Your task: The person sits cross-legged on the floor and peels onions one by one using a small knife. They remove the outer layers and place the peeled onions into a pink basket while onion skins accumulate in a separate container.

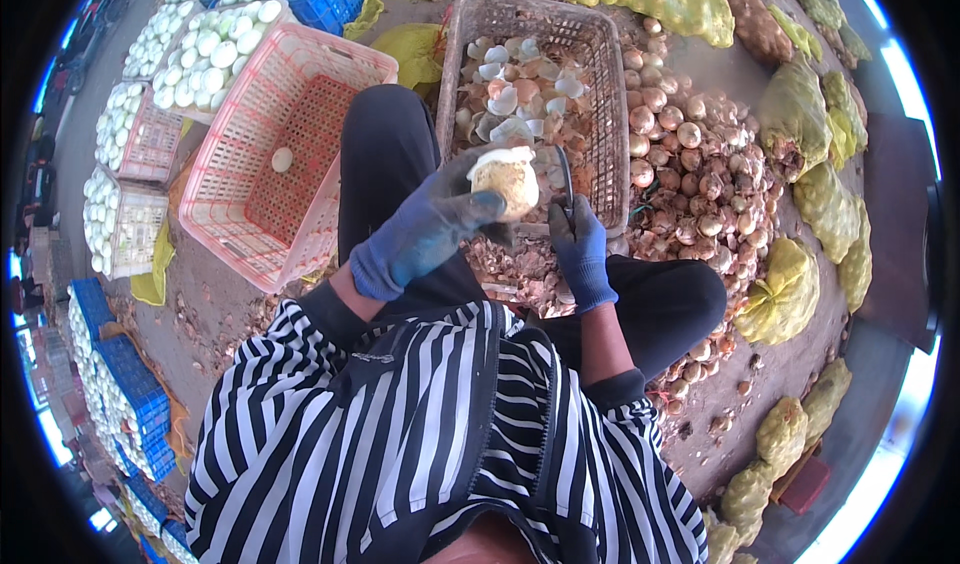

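My left hand [442, 215], in a blue and dark glove, holds a partly peeled onion [505, 183] above the near part of a dirty plastic crate [616, 151]. White flesh shows along the onion's top, brownish skin on its side. In my gloved right hand [576, 237] is a knife [564, 174] with a dark, narrow blade pointing away from me, just right of the onion. Onion peels [517, 98] lie in the crate below. To the left, a pink plastic crate [225, 132] holds one peeled onion [282, 159].
Unpeeled onions [690, 136] lie heaped to the right, with yellow-green mesh sacks [780, 294] beyond. Crates of peeled onions [217, 61] stand at the far left, some in blue crates [135, 384]. Loose skins [525, 271] cover the ground between my legs.
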The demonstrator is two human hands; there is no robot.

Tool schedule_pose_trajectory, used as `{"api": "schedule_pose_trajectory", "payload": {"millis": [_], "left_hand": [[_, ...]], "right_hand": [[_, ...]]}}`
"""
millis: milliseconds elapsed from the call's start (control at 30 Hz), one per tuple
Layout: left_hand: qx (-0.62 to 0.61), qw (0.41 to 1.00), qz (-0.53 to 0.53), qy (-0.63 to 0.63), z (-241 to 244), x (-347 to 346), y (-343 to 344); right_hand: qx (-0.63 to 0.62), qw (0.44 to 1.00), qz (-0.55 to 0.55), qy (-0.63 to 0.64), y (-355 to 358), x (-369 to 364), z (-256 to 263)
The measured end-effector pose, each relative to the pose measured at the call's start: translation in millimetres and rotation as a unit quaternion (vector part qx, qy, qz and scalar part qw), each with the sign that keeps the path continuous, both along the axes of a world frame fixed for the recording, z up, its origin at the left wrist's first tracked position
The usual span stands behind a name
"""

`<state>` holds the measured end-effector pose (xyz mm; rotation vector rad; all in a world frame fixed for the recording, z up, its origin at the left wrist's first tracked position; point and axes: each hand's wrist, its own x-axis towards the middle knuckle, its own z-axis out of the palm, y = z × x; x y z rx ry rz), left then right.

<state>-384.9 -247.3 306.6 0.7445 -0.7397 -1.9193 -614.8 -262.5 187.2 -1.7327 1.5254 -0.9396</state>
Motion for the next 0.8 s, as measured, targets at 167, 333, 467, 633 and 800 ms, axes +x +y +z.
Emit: {"api": "schedule_pose_trajectory", "payload": {"millis": [167,333,467,633,800], "left_hand": [[-0.082,0.981,0.012,-0.175,-8.5,14.1,-16.0],[-0.270,0.886,0.017,-0.378,-18.4,14.5,-23.0],[-0.338,0.837,0.011,-0.429,-17.6,16.0,-23.6],[-0.240,0.899,0.005,-0.365,-13.1,22.3,-22.1],[-0.120,0.947,-0.019,-0.298,-14.2,19.5,-22.0]], "right_hand": [[-0.008,0.997,0.064,-0.030,8.0,10.2,77.7],[-0.031,0.987,0.155,0.041,19.0,8.3,106.3],[-0.049,0.982,0.166,0.073,17.6,9.8,106.9],[-0.072,0.981,0.142,0.112,23.7,-7.3,76.4],[-0.125,0.977,0.122,0.124,35.7,-4.9,83.5]]}}
